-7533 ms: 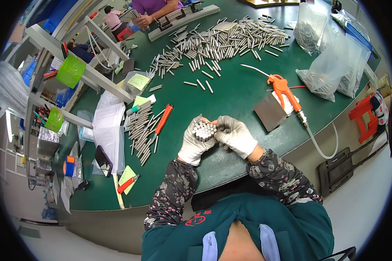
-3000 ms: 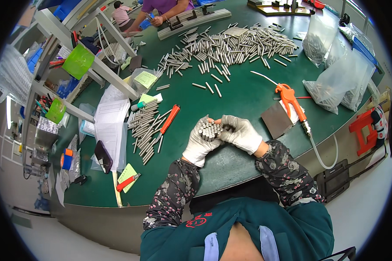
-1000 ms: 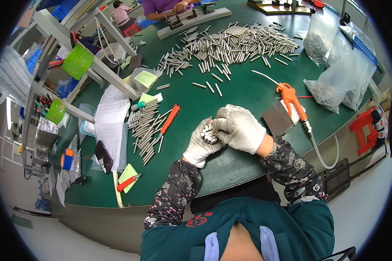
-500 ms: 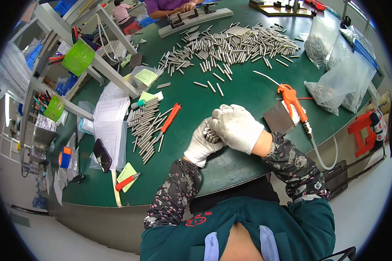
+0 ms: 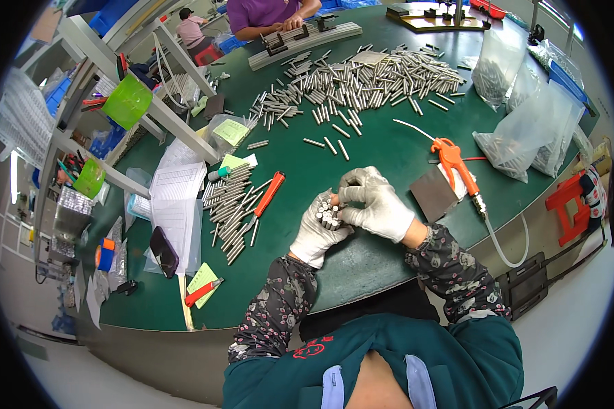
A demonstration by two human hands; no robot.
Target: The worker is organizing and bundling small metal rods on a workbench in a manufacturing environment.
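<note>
A bundle of short metal pins (image 5: 328, 217) stands with its round ends up in my left hand (image 5: 314, 234), whose gloved fingers wrap around it. My right hand (image 5: 377, 206), also in a white glove, is bent over the bundle's right side. Its thumb and forefinger touch the pins there, and bare fingertips show beside them. Left of my hands lies a group of loose pins (image 5: 229, 208) with an orange-handled cutter knife (image 5: 271, 192) along its edge. A large pile of similar pins (image 5: 368, 78) spreads across the far part of the green table (image 5: 307, 273).
To the right are an orange air gun (image 5: 451, 160) with its hose, a brown square pad (image 5: 432, 193) and clear bags of pins (image 5: 525, 140). Papers (image 5: 177, 184), a phone (image 5: 164, 251) and a red cutter (image 5: 203, 292) lie left. A co-worker's hands (image 5: 293, 24) work beyond a metal rail (image 5: 307, 46).
My right hand has uncurled a little from over the bundle and shifted slightly down, so the pins' ends now show. The left hand still holds the bundle. The view has tilted slightly.
</note>
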